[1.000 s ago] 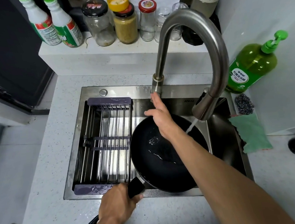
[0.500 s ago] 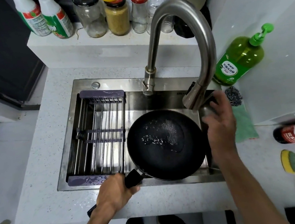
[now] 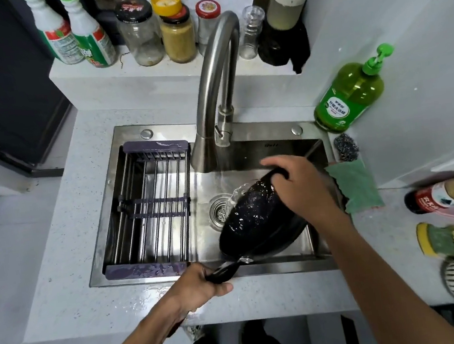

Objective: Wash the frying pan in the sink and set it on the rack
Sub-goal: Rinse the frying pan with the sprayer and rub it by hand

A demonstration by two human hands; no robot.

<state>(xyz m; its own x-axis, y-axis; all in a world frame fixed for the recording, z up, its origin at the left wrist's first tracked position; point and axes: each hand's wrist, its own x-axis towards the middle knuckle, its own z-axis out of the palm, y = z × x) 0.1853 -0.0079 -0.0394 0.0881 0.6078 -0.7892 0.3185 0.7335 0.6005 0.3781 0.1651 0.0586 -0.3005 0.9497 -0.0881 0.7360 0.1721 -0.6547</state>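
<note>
Around my sink I have a slatted metal rack with purple end bars filling the left half of the steel sink basin, and the curved brushed-steel faucet arches over the middle, its spout just behind the pan. On the pale speckled surface to the right sit a green pump bottle of dish soap, a dark steel-wool scrubber and a green cloth. Jars and spray bottles line the ledge behind.

The black round frying pan is tilted over the right half of the basin, beside the drain, its inside wet and facing left. My left hand wraps its grip around the black handle at the basin's front edge. My right hand reaches over the pan's far rim, fingers curled onto it.

My right palm and the pan's underside are hidden. A bowl and bottles at the right edge are cut off.
</note>
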